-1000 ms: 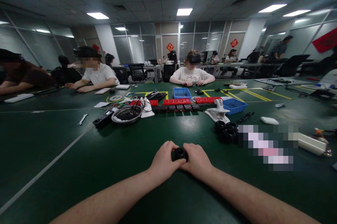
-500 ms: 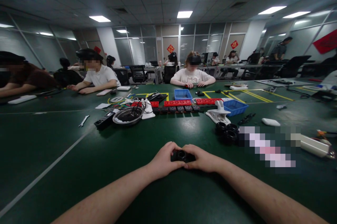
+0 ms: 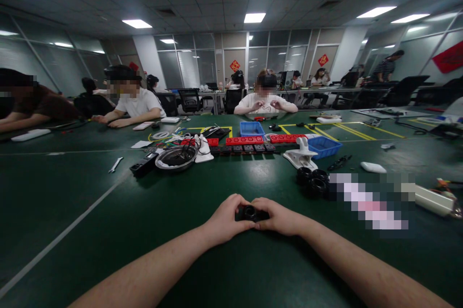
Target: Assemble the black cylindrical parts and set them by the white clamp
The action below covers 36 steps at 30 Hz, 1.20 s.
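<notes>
Both of my hands meet at a small black part with a round ring-shaped opening [image 3: 249, 212], low over the green table. My left hand [image 3: 228, 216] closes round its left side, thumb in front and fingers behind. From the right, my right hand [image 3: 277, 216] grips it in the same way, and the two thumb tips nearly touch. The fingers hide much of the part, so its full shape cannot be made out. Beyond my right hand stands a cluster of several black rings [image 3: 315, 182].
Ahead lie red socket strips [image 3: 245, 140], a metal bowl [image 3: 176, 159], a white clip stand [image 3: 301, 154], and blue trays [image 3: 252, 129]. A wrench [image 3: 115, 165] rests at the left. To the right is a cream cylinder [image 3: 432, 200]. Co-workers sit across the table.
My hands keep the same grip on the black part, almost unmoved. The person opposite has lifted both hands off the table, leaving a red-handled item lying there.
</notes>
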Each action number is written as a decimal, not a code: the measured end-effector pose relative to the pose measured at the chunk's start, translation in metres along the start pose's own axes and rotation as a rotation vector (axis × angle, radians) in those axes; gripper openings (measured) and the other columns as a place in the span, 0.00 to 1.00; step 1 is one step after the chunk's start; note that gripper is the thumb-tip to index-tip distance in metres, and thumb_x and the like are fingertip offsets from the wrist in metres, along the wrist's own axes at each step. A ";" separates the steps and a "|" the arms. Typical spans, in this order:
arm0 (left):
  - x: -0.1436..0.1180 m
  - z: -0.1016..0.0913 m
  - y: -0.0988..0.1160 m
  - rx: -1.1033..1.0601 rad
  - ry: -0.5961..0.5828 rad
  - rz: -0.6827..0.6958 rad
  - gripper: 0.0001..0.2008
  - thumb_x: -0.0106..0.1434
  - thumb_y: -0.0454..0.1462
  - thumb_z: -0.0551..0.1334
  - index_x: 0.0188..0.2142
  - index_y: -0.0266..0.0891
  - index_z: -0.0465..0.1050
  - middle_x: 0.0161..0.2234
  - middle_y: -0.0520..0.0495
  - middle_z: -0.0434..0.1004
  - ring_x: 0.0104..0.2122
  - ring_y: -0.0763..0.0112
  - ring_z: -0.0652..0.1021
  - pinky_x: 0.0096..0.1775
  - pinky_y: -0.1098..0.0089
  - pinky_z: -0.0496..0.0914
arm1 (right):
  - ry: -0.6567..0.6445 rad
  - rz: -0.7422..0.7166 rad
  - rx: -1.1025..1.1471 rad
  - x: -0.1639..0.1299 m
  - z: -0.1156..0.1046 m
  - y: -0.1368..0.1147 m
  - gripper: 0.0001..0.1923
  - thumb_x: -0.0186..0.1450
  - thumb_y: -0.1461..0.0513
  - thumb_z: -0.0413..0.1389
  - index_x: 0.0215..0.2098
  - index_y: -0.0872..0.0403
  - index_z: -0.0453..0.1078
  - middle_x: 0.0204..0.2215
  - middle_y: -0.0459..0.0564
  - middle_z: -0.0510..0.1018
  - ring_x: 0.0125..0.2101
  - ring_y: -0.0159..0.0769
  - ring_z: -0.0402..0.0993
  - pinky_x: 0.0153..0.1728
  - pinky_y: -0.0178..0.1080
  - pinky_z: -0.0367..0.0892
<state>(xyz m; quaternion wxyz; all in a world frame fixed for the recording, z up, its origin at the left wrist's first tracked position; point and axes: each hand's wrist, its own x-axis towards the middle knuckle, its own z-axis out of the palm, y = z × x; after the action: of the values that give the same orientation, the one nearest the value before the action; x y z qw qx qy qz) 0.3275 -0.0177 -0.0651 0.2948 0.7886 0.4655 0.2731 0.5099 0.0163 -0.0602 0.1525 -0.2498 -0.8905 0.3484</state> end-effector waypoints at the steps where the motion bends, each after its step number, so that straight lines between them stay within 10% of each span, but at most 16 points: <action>1: 0.000 0.000 0.000 0.001 -0.001 -0.003 0.14 0.48 0.40 0.63 0.35 0.39 0.64 0.32 0.52 0.62 0.29 0.72 0.65 0.29 0.74 0.60 | 0.002 -0.001 0.004 0.000 0.000 0.000 0.09 0.55 0.62 0.55 0.34 0.57 0.66 0.32 0.47 0.67 0.35 0.35 0.63 0.37 0.36 0.59; 24: -0.008 0.011 0.012 0.057 0.118 -0.118 0.13 0.46 0.38 0.64 0.32 0.39 0.64 0.32 0.52 0.63 0.31 0.71 0.66 0.30 0.73 0.59 | 0.200 0.263 -0.244 0.002 0.019 0.001 0.16 0.45 0.58 0.60 0.23 0.56 0.58 0.23 0.42 0.62 0.24 0.29 0.58 0.22 0.30 0.50; 36: -0.006 0.009 0.011 0.056 0.116 -0.104 0.13 0.47 0.38 0.64 0.32 0.39 0.64 0.31 0.52 0.63 0.31 0.70 0.66 0.30 0.73 0.59 | 0.303 0.241 -0.466 0.000 0.030 -0.012 0.18 0.47 0.53 0.58 0.31 0.56 0.62 0.29 0.48 0.67 0.30 0.36 0.62 0.30 0.35 0.55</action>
<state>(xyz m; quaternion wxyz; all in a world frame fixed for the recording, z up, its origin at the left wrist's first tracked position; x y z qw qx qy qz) 0.3373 -0.0291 -0.0645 0.2589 0.7541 0.5296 0.2894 0.4924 -0.0075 -0.0731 0.1795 -0.4312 -0.8774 0.1092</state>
